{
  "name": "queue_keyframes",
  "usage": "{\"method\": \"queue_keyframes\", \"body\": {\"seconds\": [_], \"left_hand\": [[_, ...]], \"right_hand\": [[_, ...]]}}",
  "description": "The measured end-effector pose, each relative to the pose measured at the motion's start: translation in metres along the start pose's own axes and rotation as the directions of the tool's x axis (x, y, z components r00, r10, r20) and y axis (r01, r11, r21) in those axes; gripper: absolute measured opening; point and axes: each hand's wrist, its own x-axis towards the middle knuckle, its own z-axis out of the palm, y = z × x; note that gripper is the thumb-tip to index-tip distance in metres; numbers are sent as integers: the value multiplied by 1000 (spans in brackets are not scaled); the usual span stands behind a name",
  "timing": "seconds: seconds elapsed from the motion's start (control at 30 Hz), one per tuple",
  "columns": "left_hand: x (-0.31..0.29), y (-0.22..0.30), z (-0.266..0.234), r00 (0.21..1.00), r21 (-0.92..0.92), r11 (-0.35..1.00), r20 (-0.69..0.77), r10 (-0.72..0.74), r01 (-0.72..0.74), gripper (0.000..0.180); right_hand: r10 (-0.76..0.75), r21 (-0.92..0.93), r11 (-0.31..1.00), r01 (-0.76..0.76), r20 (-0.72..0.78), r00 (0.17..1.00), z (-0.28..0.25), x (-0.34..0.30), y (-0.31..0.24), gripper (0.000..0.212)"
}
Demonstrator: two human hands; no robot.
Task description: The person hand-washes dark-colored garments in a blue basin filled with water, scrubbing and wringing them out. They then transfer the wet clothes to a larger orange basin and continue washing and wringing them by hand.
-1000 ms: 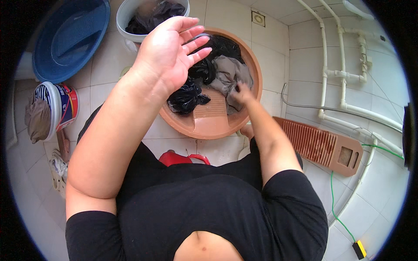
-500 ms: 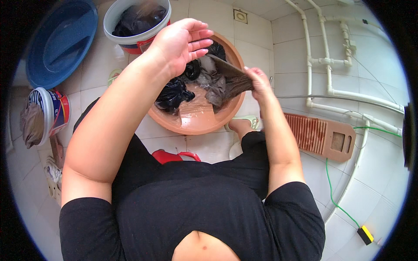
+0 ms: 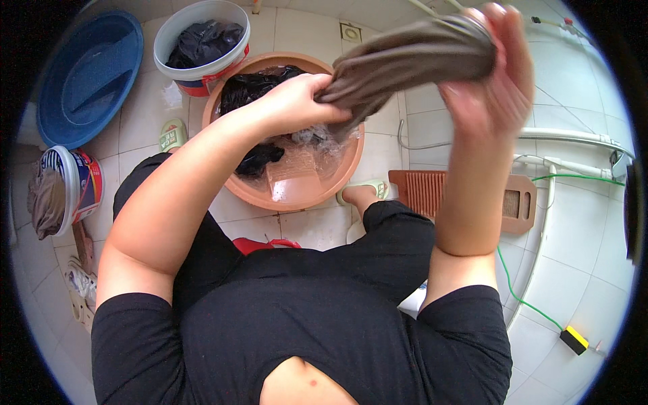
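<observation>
A grey-brown wet cloth (image 3: 412, 61) is stretched between my hands, over the right side of an orange-brown basin (image 3: 246, 192). My left hand (image 3: 307, 101) is closed round its lower left end, close above the basin. The right hand (image 3: 496, 84), raised higher and farther right, grips the other end; its fingers are slightly smeared by motion. Black wet clothes (image 3: 260, 84) lie in the soapy water inside the basin, and a smaller black piece (image 3: 262, 158) sits nearer to me. What kind of garment the stretched cloth is, I cannot tell.
Behind the basin at left stands a white bucket (image 3: 233, 57) holding dark clothes. A blue tub (image 3: 91, 74) leans farther left, above another bucket (image 3: 88, 179) with a brown cloth over its rim. A washboard (image 3: 418, 192) rests by the right wall near white pipes (image 3: 560, 135).
My right hand has swung up and right with the cloth, stretching it. My left hand, open and raised before, has come down and taken hold of the cloth's other end.
</observation>
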Motion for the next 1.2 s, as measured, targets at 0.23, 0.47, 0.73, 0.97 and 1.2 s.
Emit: {"method": "queue_keyframes", "body": {"seconds": [0.23,0.47,0.73,0.97,1.2], "left_hand": [[0,-14,-26,935,-628,778,-286,-208,-19,20],[-5,18,-24,983,-909,381,-185,1,-172,27],[-3,21,-43,966,-953,181,-224,126,-244,31],[4,-6,-70,929,-647,741,-360,-88,-180,35],[-6,-22,-34,948,475,843,55,-313,251,74]], "right_hand": [[-263,-697,716,49,-203,943,-73,14,97,25],[369,-834,109,-541,-471,801,-170,-101,275,47],[155,-502,548,-670,-726,670,-160,-52,312,40],[373,-19,861,-508,-655,657,-168,-64,221,25],[255,49,966,-255,-357,899,-96,-40,127,35]]}}
